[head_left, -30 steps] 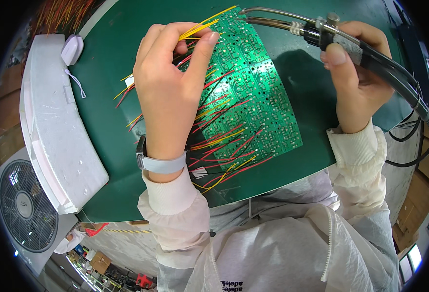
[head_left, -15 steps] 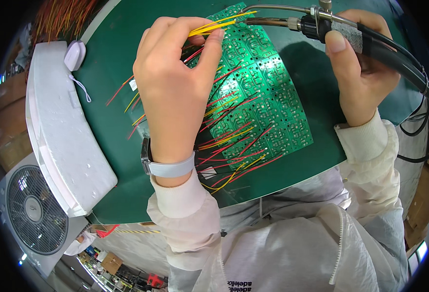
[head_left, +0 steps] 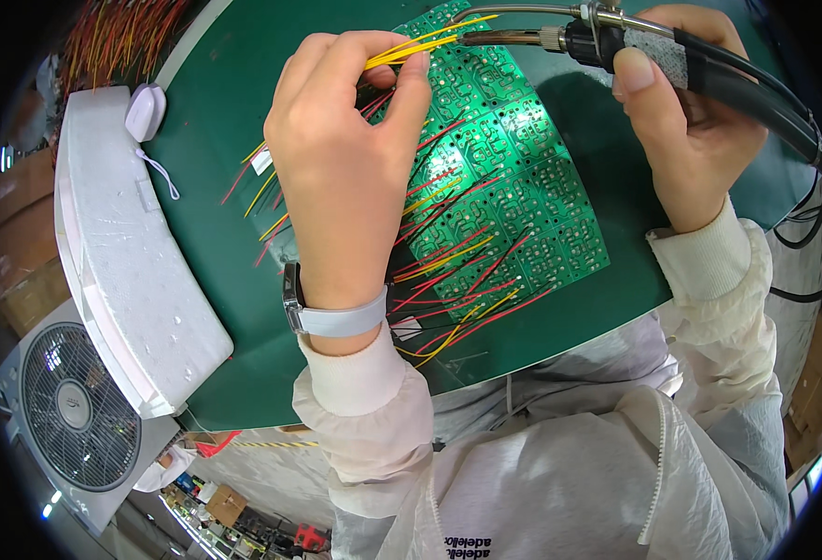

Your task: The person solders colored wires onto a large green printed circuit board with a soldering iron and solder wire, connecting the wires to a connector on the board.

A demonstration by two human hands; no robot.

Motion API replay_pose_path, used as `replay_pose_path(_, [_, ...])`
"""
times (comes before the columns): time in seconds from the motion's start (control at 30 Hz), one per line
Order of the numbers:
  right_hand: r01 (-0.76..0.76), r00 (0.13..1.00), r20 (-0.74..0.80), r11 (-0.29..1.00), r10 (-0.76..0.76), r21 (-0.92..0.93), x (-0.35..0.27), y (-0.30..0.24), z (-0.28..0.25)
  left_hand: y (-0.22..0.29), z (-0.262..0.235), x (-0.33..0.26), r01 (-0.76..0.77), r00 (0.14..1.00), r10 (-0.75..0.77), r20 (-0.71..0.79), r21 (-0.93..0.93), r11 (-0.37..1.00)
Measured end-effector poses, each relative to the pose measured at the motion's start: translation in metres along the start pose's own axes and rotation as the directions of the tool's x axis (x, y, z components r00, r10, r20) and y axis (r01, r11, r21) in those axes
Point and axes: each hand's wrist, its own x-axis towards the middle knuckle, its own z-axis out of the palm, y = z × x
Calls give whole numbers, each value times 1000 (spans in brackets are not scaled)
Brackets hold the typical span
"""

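My left hand (head_left: pixel 350 131), with a watch on its wrist, pinches several yellow wires (head_left: pixel 415 51) between thumb and fingers over the far part of a green circuit board panel (head_left: pixel 541 177). In my right hand (head_left: pixel 686 112) is a black-handled soldering iron (head_left: pixel 607 39) with a thin metal feed tube along its top. Its tip reaches leftward to the wire ends above the board; whether it touches them I cannot tell. Red, yellow and black wires (head_left: pixel 471 280) stick out from the panel's left side, partly hidden under my left hand and wrist.
A white foam block (head_left: pixel 145 252) stands along the table's left side, with a small pale purple device (head_left: pixel 146 112) on its far end. A bundle of red and yellow wires (head_left: pixel 126 37) lies at far left. Cables (head_left: pixel 798 233) hang at right. A box fan (head_left: pixel 75 406) stands beyond the table.
The whole view has shifted slightly. The iron's tip sits a little further left, closer to the ends of the yellow wires. Both hands keep their grips.
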Motion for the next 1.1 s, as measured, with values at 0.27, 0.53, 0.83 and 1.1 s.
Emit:
replay_pose_path(0.27, [-89,995,-34,992,92,88,-3,3,3,0,0,1,55,998,-54,15,-33,998])
replay_pose_path(0.53, [-208,978,62,961,200,182,-2,-4,-7,0,0,0,114,993,-113,24,-102,988])
replay_pose_path(0.83, [-231,971,118,939,207,255,-3,0,-12,0,2,0,120,993,-119,12,-150,981])
replay_pose_path(1.1, [-194,978,134,934,161,300,-3,2,-10,-2,1,-1,116,993,-116,5,-154,981])
